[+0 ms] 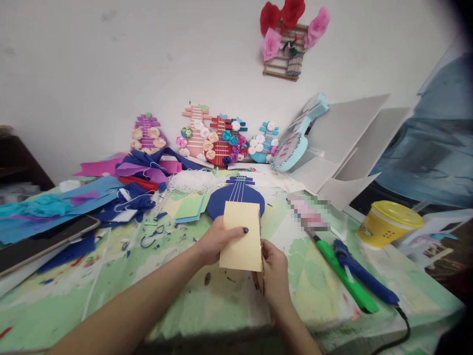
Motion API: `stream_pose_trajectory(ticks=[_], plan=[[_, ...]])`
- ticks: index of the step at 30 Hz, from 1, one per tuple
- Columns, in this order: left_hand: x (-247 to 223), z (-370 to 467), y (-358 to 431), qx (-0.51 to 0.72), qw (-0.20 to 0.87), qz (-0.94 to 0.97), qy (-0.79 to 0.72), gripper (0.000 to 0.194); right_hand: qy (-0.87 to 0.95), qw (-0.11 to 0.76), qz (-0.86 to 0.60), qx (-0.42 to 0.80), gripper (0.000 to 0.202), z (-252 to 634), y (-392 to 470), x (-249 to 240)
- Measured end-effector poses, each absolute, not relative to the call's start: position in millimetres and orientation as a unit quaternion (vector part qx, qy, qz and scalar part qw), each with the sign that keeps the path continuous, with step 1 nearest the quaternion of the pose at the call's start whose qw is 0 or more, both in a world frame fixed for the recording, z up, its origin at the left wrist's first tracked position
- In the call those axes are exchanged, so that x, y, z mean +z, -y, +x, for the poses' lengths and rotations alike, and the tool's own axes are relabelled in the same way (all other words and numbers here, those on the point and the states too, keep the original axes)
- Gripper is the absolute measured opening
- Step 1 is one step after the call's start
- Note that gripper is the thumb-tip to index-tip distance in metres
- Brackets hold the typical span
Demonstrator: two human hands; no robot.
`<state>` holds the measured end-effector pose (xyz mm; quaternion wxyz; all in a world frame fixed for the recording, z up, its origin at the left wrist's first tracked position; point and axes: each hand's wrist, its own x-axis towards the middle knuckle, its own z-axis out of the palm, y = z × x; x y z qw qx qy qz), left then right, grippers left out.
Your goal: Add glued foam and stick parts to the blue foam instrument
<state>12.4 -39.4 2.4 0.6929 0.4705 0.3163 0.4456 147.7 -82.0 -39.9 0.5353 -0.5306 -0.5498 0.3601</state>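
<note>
My left hand (214, 241) pinches a pale yellow sheet of paper (242, 251), thumb on its face and fingers behind. At the sheet's right edge, my right hand (275, 268) is closed around what look like scissors (260, 231). Only a thin dark strip of them shows along the paper; the rest is hidden by the fingers and sheet. Just beyond lies a dark blue lute-shaped paper craft (218, 197) with white strings, its lower part covered by the paper. Left of it rest green, yellow and blue paper pieces (188, 207).
A green utility knife (345, 276) and a blue glue gun (369, 273) with a cord lie at right, near a yellow lidded tub (391, 222). Coloured paper (99, 192), white string (192, 181) and a phone (48, 241) occupy the left. Finished lute crafts (221, 140) lean against the wall.
</note>
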Motion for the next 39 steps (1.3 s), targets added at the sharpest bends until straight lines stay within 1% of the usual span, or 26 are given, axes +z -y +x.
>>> stream_pose_trajectory(ticks=[11, 15, 26, 32, 39], plan=[[1.8, 13.8, 40.7, 0.438, 0.694, 0.467, -0.329, 0.037, 0.558, 0.539, -0.531, 0.341, 0.027, 151.5, 78.4, -41.5], [1.4, 14.3, 41.4, 0.434, 0.696, 0.466, -0.332, 0.039, 0.563, 0.536, -0.54, 0.322, 0.025, 152.0, 79.4, -40.9], [0.6, 14.9, 41.8, 0.42, 0.697, 0.477, -0.331, 0.032, 0.548, 0.543, -0.54, 0.335, 0.027, 153.0, 79.2, -40.2], [-1.6, 15.4, 41.7, 0.422, 0.701, 0.473, -0.327, 0.032, 0.549, 0.535, -0.553, 0.327, 0.027, 153.5, 79.4, -42.3], [-2.7, 15.2, 42.6, 0.412, 0.709, 0.481, -0.309, 0.032, 0.533, 0.547, -0.546, 0.345, 0.029, 153.0, 79.1, -41.1]])
